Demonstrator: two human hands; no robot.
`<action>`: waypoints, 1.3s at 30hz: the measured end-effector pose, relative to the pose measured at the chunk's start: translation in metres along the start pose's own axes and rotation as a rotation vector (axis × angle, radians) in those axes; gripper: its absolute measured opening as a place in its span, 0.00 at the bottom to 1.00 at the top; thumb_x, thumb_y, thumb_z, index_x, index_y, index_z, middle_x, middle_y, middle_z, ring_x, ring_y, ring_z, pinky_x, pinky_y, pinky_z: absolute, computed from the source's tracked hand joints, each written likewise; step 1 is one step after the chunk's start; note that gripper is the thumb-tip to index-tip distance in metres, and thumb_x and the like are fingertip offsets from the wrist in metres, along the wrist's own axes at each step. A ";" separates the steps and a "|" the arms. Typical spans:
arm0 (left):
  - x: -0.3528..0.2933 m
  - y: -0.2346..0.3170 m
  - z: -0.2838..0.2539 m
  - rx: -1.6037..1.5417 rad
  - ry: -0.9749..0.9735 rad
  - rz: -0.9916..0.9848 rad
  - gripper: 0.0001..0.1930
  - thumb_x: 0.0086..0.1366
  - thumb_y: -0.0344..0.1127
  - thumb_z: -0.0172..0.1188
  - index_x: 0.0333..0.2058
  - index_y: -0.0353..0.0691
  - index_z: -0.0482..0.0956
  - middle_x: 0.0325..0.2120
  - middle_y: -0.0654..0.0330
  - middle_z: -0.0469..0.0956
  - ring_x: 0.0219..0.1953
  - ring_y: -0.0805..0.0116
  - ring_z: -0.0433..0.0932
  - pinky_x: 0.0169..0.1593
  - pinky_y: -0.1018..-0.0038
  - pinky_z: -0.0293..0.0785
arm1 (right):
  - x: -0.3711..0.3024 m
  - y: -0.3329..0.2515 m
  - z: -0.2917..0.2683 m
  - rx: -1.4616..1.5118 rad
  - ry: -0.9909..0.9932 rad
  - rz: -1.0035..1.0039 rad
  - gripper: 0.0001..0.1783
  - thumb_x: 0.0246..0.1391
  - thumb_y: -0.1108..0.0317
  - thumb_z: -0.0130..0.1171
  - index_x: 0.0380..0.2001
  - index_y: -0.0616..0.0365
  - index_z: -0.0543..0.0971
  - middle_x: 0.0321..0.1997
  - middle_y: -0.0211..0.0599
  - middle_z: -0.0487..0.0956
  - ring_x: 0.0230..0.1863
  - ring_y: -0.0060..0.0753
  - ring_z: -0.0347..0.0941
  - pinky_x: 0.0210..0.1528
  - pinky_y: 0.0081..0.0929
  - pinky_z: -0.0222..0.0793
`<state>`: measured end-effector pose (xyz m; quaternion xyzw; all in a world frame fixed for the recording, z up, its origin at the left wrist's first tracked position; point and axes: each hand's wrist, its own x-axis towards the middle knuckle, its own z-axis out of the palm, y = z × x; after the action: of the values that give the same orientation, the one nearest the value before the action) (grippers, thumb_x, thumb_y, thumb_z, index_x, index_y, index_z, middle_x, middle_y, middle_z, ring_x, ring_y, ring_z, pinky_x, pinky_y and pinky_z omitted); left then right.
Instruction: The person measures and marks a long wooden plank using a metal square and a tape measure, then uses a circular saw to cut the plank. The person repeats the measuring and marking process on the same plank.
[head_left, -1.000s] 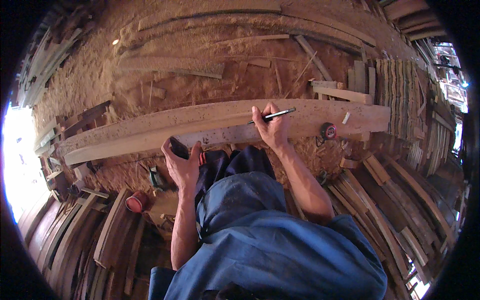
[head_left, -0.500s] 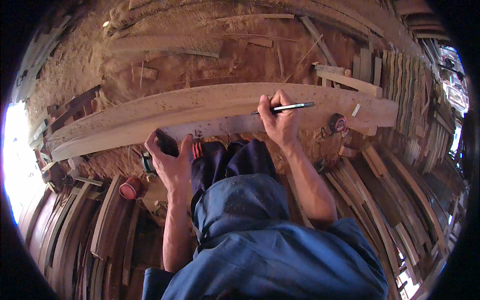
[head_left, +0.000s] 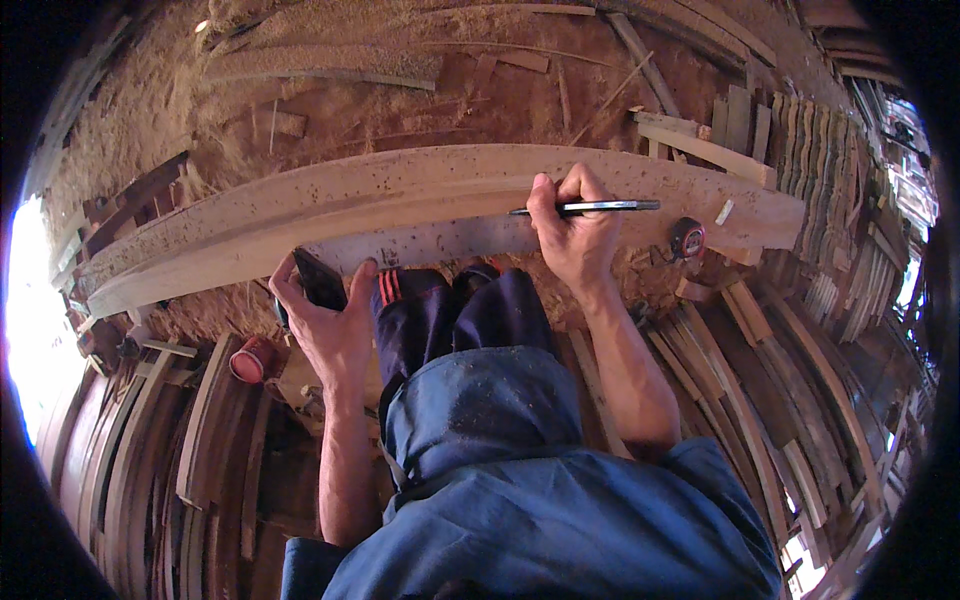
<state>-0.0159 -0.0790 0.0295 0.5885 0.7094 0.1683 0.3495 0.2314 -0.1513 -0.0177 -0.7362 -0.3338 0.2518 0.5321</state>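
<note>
A long, wide wooden plank lies across in front of my lap. Along its near side is a pale grey, speckled straight strip. At the strip's left end my left hand grips a dark, flat-sided piece between thumb and fingers. Whether that piece is joined to the strip, I cannot tell. My right hand is closed around a slim dark-and-silver pen, held nearly level. Its tip points left, by the strip's far edge near its right end.
A red-and-black tape measure and a small white piece rest on the plank's right part. A reddish cup stands near left. Stacked boards lie on both sides of me. Sawdust and offcuts cover the ground beyond.
My right hand has shifted slightly right, and the pen lies flatter. My left hand keeps its grip on the dark piece. The whole view has moved a little.
</note>
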 end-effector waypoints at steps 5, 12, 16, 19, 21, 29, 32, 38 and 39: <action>0.001 0.001 0.000 -0.015 0.000 0.000 0.42 0.56 0.43 0.79 0.62 0.40 0.61 0.52 0.42 0.76 0.55 0.51 0.77 0.61 0.60 0.71 | 0.000 -0.001 -0.001 -0.024 -0.002 -0.032 0.23 0.62 0.70 0.67 0.21 0.54 0.62 0.14 0.24 0.64 0.18 0.14 0.61 0.20 0.27 0.60; 0.000 -0.003 0.002 -0.052 0.001 0.002 0.43 0.56 0.43 0.79 0.62 0.39 0.61 0.53 0.42 0.75 0.56 0.50 0.76 0.61 0.60 0.71 | 0.000 -0.002 -0.001 0.002 -0.008 0.020 0.23 0.62 0.70 0.67 0.21 0.54 0.63 0.14 0.24 0.65 0.17 0.15 0.63 0.19 0.27 0.60; 0.000 -0.001 0.001 0.045 0.036 0.073 0.43 0.56 0.43 0.79 0.62 0.39 0.61 0.53 0.41 0.75 0.56 0.50 0.76 0.61 0.59 0.71 | 0.000 -0.002 -0.001 -0.040 -0.004 -0.025 0.23 0.61 0.70 0.68 0.21 0.54 0.63 0.14 0.24 0.65 0.17 0.15 0.63 0.19 0.26 0.60; 0.001 -0.001 0.002 0.049 0.040 0.072 0.43 0.56 0.42 0.80 0.62 0.39 0.61 0.53 0.41 0.76 0.56 0.50 0.76 0.61 0.59 0.71 | 0.001 -0.003 -0.001 -0.042 -0.001 -0.034 0.23 0.61 0.70 0.67 0.21 0.54 0.62 0.14 0.24 0.64 0.17 0.14 0.63 0.19 0.26 0.60; 0.000 -0.001 0.001 0.008 0.018 0.044 0.43 0.56 0.42 0.80 0.62 0.39 0.61 0.53 0.41 0.76 0.55 0.50 0.77 0.61 0.59 0.71 | 0.001 -0.003 -0.001 -0.047 -0.004 -0.033 0.23 0.62 0.71 0.67 0.21 0.54 0.62 0.14 0.24 0.64 0.17 0.14 0.62 0.19 0.26 0.59; 0.001 -0.004 0.003 -0.043 0.008 0.016 0.42 0.56 0.42 0.80 0.62 0.40 0.61 0.53 0.41 0.76 0.56 0.51 0.77 0.61 0.60 0.71 | 0.001 -0.003 0.000 -0.005 -0.003 -0.015 0.23 0.62 0.71 0.66 0.21 0.54 0.62 0.14 0.24 0.64 0.17 0.13 0.61 0.19 0.26 0.58; 0.002 -0.006 0.003 -0.039 0.009 0.030 0.42 0.56 0.43 0.79 0.62 0.40 0.61 0.53 0.40 0.76 0.56 0.50 0.76 0.61 0.59 0.71 | 0.001 -0.003 0.000 -0.016 -0.003 -0.024 0.23 0.62 0.71 0.66 0.21 0.54 0.62 0.14 0.24 0.64 0.17 0.13 0.61 0.18 0.26 0.58; 0.001 -0.007 0.002 0.019 0.031 0.051 0.42 0.56 0.44 0.79 0.62 0.39 0.62 0.54 0.39 0.75 0.58 0.47 0.75 0.63 0.57 0.69 | 0.001 -0.001 -0.002 -0.014 -0.021 -0.003 0.23 0.62 0.71 0.66 0.21 0.55 0.62 0.14 0.24 0.64 0.18 0.13 0.62 0.19 0.26 0.59; 0.001 -0.007 0.003 0.004 0.027 0.045 0.42 0.56 0.44 0.79 0.62 0.39 0.62 0.54 0.39 0.75 0.58 0.47 0.75 0.63 0.57 0.69 | 0.000 -0.001 -0.002 -0.022 -0.022 -0.002 0.23 0.63 0.71 0.66 0.21 0.55 0.62 0.15 0.24 0.64 0.18 0.13 0.62 0.19 0.26 0.59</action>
<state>-0.0192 -0.0805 0.0230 0.6025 0.7010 0.1826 0.3350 0.2330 -0.1520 -0.0166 -0.7390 -0.3430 0.2556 0.5205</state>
